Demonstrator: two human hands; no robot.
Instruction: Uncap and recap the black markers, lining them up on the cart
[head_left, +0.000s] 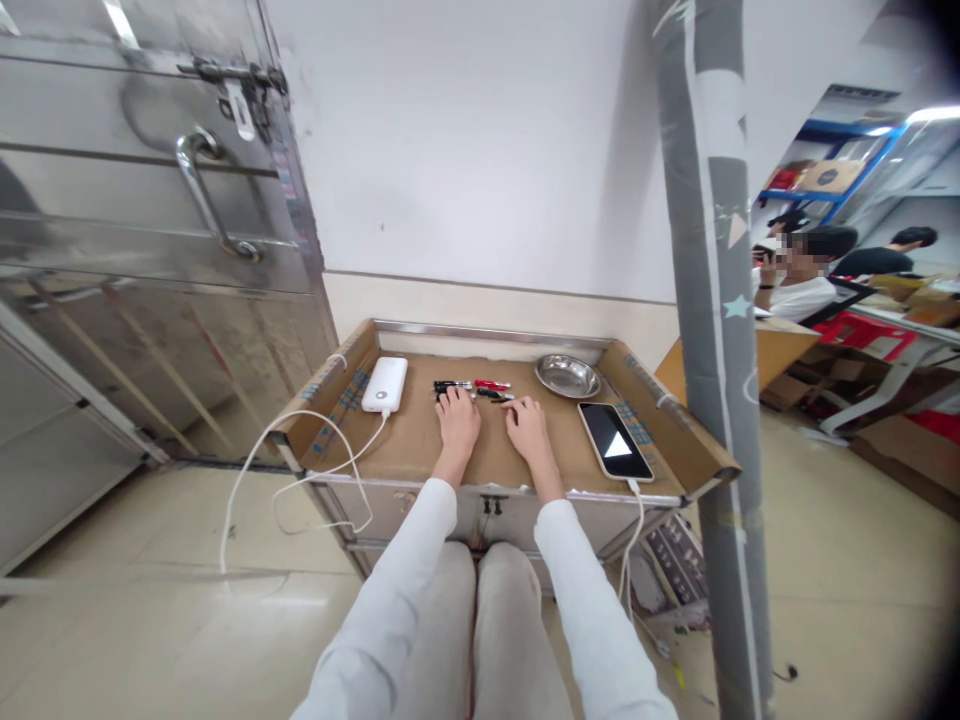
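Head view: left hand (457, 422), right hand (527, 427) by pens (474, 388); cardboard print (346, 396) unreadable.

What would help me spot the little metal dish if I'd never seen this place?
Find the low table lined with brown cardboard against the white wall. Near its far right corner sits the dish, right of the pens and behind the phone. It alone is round and shiny silver.

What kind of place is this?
Probably a warehouse or workshop: blue shelves hold cardboard boxes, a big steel door stands on the left, and a small metal table has a cardboard lining.
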